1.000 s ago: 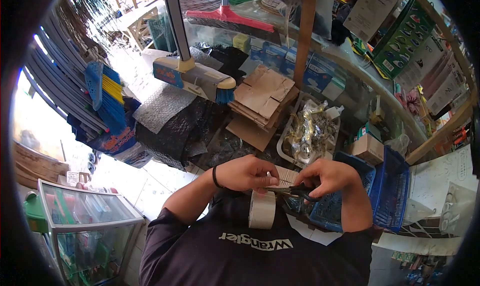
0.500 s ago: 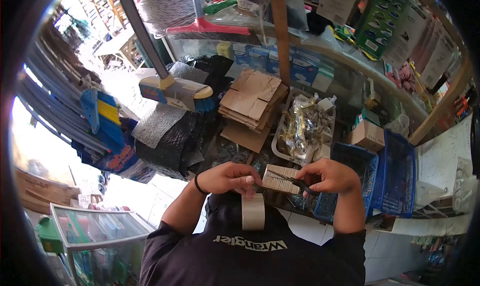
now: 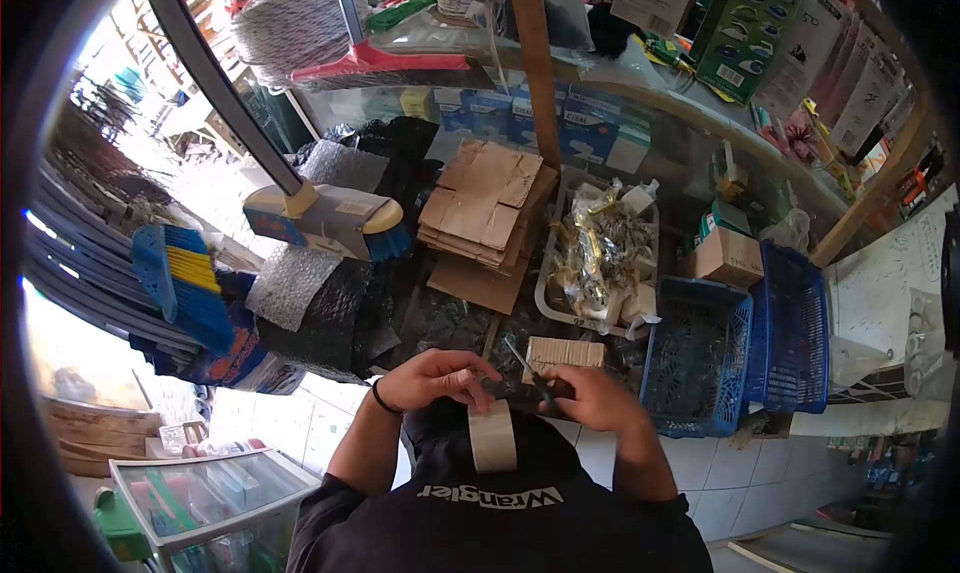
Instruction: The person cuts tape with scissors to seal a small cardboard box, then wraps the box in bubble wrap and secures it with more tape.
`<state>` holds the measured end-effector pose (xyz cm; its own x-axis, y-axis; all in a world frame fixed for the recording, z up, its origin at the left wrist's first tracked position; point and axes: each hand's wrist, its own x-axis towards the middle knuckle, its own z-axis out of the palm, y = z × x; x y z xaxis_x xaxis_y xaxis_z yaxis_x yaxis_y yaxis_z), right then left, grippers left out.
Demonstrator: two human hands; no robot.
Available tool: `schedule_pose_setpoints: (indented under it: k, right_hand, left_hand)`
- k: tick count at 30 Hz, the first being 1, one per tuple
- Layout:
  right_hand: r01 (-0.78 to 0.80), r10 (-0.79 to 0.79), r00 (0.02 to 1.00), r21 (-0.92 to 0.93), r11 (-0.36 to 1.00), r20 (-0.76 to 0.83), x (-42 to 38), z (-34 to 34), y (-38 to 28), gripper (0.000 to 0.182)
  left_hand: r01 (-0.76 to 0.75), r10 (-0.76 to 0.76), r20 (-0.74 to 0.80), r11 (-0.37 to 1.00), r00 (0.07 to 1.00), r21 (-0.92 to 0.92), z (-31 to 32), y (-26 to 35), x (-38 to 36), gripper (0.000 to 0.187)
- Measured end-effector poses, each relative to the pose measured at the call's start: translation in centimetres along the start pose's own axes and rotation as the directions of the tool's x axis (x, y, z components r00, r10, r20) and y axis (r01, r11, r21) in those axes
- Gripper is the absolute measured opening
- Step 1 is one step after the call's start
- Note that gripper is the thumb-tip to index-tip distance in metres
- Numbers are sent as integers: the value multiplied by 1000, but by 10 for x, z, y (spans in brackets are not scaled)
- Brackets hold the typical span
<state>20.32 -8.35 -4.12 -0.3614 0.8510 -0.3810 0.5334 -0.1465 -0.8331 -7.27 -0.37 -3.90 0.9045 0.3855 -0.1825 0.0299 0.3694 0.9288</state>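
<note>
My right hand (image 3: 595,398) grips a pair of dark-handled scissors (image 3: 519,356), its blades pointing up and to the left. Beyond that hand is a small ridged cardboard piece (image 3: 566,353), partly covered by the fingers. My left hand (image 3: 440,378) has its fingers curled at the upper end of a beige band that looks like a roll of tape (image 3: 493,439), against the front of my dark shirt. The exact contact of its fingertips is hard to make out.
Ahead stand a stack of flattened cardboard (image 3: 482,198) and a white tray (image 3: 543,298) of plastic-wrapped metallic parts. Blue baskets (image 3: 650,373) stand to the right. A broom head (image 3: 330,223) and bubble wrap (image 3: 290,293) lie left. A glass case (image 3: 215,483) is at lower left.
My right hand has moved left and down with the scissors, whose blades have swung from across the cardboard to its left side. The view has shifted slightly.
</note>
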Motion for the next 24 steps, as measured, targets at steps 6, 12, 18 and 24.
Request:
schedule_pose_setpoints:
  k: [6,12,18,24]
  right_hand:
    - [28,-33,959,-22,999,-283,31,57,9,40]
    - [-39,40,952,10,999,-304,64,102,3,35]
    - [-230,139,907,-193,954,-398,101,132,6,32]
    - [-362,200,847,-258,896,-492,132,150,32,33]
  left_hand:
    - [-11,11,21,1000,1000,-8,-17,4,-4,52]
    - [-102,109,92,992,990,-73,-41,21,-23,47]
    - [-120,122,95,992,988,-21,-54,29,-47,45]
    - [-181,181,120,983,976,-18,-58,23,-57,43]
